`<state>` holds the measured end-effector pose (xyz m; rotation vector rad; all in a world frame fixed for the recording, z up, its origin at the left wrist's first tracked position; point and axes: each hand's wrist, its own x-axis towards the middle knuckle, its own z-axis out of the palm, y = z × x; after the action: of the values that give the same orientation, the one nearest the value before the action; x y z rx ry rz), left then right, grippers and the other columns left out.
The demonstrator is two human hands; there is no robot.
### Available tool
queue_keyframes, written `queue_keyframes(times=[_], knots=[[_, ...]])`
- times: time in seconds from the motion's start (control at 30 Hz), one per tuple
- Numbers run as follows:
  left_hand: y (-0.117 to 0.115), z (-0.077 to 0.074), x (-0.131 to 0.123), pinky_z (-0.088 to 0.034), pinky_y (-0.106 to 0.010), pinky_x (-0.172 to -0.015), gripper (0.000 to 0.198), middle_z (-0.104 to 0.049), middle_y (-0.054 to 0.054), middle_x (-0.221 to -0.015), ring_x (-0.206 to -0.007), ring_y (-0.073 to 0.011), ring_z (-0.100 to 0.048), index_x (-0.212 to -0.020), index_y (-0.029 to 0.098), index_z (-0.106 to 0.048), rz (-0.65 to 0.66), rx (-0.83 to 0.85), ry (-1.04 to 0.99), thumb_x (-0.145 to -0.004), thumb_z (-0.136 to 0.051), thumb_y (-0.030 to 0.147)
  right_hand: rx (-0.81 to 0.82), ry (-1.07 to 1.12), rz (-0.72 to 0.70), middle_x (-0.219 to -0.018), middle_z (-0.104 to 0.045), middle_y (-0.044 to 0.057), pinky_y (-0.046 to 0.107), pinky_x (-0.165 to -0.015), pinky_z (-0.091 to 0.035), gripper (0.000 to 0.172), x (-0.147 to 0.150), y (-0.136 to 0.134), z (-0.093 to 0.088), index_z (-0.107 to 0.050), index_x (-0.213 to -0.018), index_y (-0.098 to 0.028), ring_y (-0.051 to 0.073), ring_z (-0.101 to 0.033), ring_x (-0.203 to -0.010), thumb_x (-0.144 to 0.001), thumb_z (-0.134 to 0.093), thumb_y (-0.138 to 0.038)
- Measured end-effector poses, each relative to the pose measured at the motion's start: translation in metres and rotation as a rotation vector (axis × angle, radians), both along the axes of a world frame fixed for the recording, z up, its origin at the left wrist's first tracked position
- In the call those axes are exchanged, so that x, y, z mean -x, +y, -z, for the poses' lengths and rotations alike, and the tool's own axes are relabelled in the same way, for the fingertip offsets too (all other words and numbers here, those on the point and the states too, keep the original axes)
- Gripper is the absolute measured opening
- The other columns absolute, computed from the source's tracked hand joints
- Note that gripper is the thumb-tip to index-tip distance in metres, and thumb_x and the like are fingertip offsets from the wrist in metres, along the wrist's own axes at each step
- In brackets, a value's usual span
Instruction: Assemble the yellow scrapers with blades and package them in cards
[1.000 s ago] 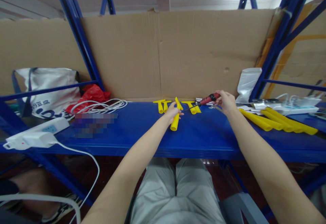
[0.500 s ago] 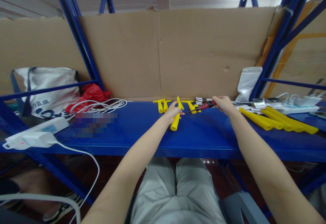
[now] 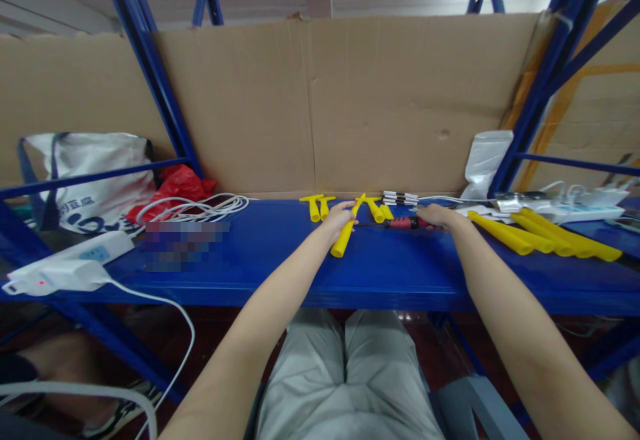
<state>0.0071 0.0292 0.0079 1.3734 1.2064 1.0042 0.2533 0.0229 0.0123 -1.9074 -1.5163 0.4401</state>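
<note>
My left hand is closed around a yellow T-shaped plastic piece, held tilted over the blue shelf. My right hand grips the red and black handle of a screwdriver. Its thin shaft points left and reaches the yellow piece by my left fingers; the tip is hidden there. Behind my hands lie more yellow T-shaped pieces, some left and some right of my left hand. Small white and black cylinders are stacked beyond the screwdriver.
Several long yellow tapered tubes lie at the right, before a white power strip. On the left are a white power strip, coiled white cable, a red plastic bag and a cloth bag. Cardboard stands behind.
My right hand has lowered slightly, and the screwdriver now lies almost level. The yellow piece in my left hand has tilted, its crossbar end moving to the right.
</note>
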Motion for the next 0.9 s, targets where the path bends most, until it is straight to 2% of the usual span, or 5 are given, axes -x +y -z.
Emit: queue_keyframes(times=[0.1,0.27,0.4,0.63,0.9], knots=[[0.003,0.002,0.0,-0.047,-0.019,-0.051,0.055,-0.065,-0.009,-0.097,-0.073,-0.014,-0.065,-0.122,0.018,-0.057,-0.013,-0.003,0.008,-0.072,-0.045,-0.003,0.165,-0.057,0.02,-0.038,-0.044,0.0,0.026,-0.039,-0.034,0.013,-0.004,0.004,0.003,-0.059,-0.065,-0.018,0.015,-0.046,-0.036,-0.072,-0.061,-0.028],[0.007,0.004,0.0,-0.049,-0.021,-0.057,0.051,-0.067,-0.006,-0.089,-0.069,-0.0134,-0.062,-0.114,0.016,-0.063,-0.021,-0.031,0.044,-0.07,-0.048,-0.004,0.259,-0.009,0.061,-0.039,-0.044,0.0,0.024,-0.035,-0.03,0.011,-0.005,0.005,0.003,-0.058,-0.063,-0.016,0.014,-0.045,-0.033,-0.071,-0.061,-0.023],[0.01,0.008,0.0,-0.049,-0.023,-0.062,0.052,-0.068,-0.008,-0.094,-0.073,-0.0153,-0.064,-0.117,0.015,-0.061,-0.04,-0.043,0.089,-0.07,-0.051,-0.003,0.236,-0.041,0.028,-0.037,-0.044,-0.001,0.022,-0.035,-0.031,0.005,-0.006,0.005,0.005,-0.062,-0.068,-0.016,0.013,-0.045,-0.035,-0.069,-0.06,-0.02],[0.016,0.021,-0.004,-0.048,-0.021,-0.073,0.045,-0.065,-0.012,-0.111,-0.093,-0.0174,-0.063,-0.115,0.011,-0.06,-0.133,-0.113,0.18,-0.071,-0.061,0.001,0.305,-0.309,0.063,-0.037,-0.047,0.002,0.026,-0.04,-0.036,0.018,-0.001,0.002,0.001,-0.06,-0.062,-0.014,0.015,-0.046,-0.035,-0.076,-0.05,-0.018],[0.022,0.029,-0.006,-0.045,-0.023,-0.083,0.031,-0.066,-0.011,-0.108,-0.097,-0.0161,-0.062,-0.103,0.01,-0.064,-0.163,-0.204,0.205,-0.074,-0.06,0.002,0.32,-0.398,0.072,-0.039,-0.05,0.004,0.028,-0.045,-0.041,0.016,0.003,0.002,-0.005,-0.066,-0.069,-0.012,0.018,-0.053,-0.042,-0.075,-0.053,-0.018]])
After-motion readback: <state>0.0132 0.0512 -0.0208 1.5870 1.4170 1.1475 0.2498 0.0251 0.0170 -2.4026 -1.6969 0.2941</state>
